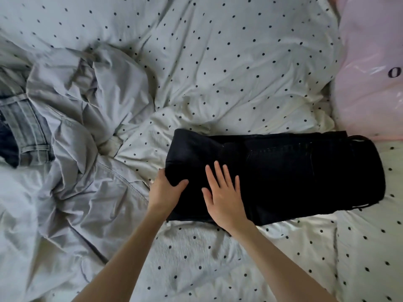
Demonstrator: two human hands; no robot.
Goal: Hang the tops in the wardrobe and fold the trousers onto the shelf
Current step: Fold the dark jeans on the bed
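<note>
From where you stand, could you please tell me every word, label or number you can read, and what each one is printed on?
"O": a single dark capital letter on the pink plastic bag at the right edge; the frame cuts off whatever follows.
Black trousers: no readable label or brand.
Pale denim jeans at the left: no text visible.
Dotted duvet cover: dots only, no writing.

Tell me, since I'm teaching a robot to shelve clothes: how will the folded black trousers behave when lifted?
The black trousers look like thick denim, so probably fairly heavy and floppy. The left hand grips one end while the right hand lies flat on top; lifted from one end, the fold would likely sag open. Unlikely to slide on the rumpled duvet.
</note>
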